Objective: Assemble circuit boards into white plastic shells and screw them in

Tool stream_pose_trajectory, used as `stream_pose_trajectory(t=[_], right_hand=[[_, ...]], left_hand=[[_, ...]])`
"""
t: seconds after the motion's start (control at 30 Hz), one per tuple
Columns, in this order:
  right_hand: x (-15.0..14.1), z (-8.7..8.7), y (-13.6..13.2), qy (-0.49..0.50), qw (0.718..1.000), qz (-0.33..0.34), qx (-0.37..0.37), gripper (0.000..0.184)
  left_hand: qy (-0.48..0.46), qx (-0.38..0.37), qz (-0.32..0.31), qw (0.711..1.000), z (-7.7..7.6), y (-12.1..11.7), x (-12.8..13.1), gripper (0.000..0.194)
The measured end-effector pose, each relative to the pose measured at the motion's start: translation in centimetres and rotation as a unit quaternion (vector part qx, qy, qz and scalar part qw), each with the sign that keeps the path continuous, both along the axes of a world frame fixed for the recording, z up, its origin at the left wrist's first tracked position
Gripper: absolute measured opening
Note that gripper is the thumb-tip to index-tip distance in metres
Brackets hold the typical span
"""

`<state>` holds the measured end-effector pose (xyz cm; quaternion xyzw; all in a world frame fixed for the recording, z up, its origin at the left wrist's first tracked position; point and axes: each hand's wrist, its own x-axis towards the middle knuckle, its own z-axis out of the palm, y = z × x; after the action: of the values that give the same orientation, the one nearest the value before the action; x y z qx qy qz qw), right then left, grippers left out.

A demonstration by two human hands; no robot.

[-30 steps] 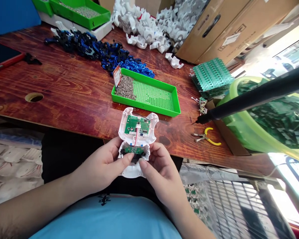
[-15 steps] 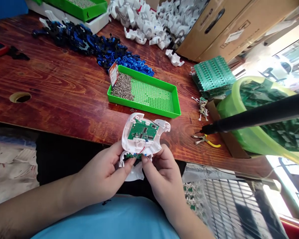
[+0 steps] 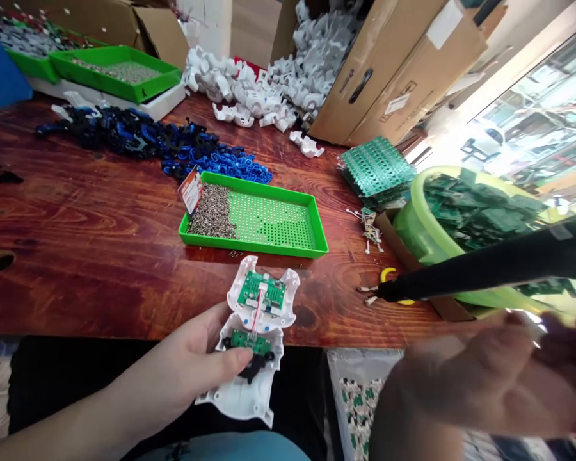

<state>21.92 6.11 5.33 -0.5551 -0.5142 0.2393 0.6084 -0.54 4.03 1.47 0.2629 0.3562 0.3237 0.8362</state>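
My left hand (image 3: 206,358) grips the lower of two opened white plastic shell halves, its thumb pressing near the lower green circuit board (image 3: 240,339). That lower shell (image 3: 242,397) also carries black parts. Beyond it sits the upper shell half (image 3: 233,294) with another green board (image 3: 276,294); red and white wires (image 3: 258,314) link the two boards. My right hand (image 3: 494,378) is off to the right, below a long black rod-shaped tool (image 3: 484,262). Motion blur smears its fingers, so I cannot tell whether it holds anything.
A green tray (image 3: 249,246) of small screws (image 3: 211,214) stands ahead. Blue and black parts (image 3: 139,137) and white shells (image 3: 269,96) are heaped behind. At right are stacked green boards (image 3: 377,169), a yellow-green tub (image 3: 417,211), yellow-handled pliers (image 3: 388,275) and a cardboard box (image 3: 365,83).
My right hand has left the shells and swung far right. The shells have opened out, showing the lower board and wires. My left hand still holds them. The camera view has shifted.
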Motion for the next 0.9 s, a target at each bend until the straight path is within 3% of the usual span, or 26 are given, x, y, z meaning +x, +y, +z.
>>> stream_pose_trajectory(t=[0.17,0.27,0.43,0.6,0.77,0.9], right_hand=[[1.8,0.5,0.9,-0.011,0.992,-0.107,0.071,0.027],[2.9,0.8,1.4,-0.008,0.986,-0.127,0.112,0.029],[1.4,1.7,3.8,0.042,0.976,-0.046,0.209,0.022],[-3.0,1.7,9.5,0.046,0.956,0.038,0.287,0.011],[-5.4,0.3,15.6,0.042,0.962,0.065,0.261,0.023],[-6.2,-0.6,17.5,0.014,0.973,0.044,0.228,0.027]], left_hand=[[0.030,-0.013,-0.041,0.999,-0.2,0.7,1.3,0.048],[0.008,-0.019,-0.061,0.998,-0.6,1.3,1.9,0.053],[-0.004,-0.046,-0.027,0.999,-0.9,1.8,2.0,0.057],[-0.007,-0.048,-0.023,0.999,-1.4,1.8,1.8,0.050],[0.005,-0.007,-0.034,0.999,-2.4,1.8,1.5,0.044],[-0.009,-0.011,-0.048,0.999,-2.6,1.9,1.2,0.044]])
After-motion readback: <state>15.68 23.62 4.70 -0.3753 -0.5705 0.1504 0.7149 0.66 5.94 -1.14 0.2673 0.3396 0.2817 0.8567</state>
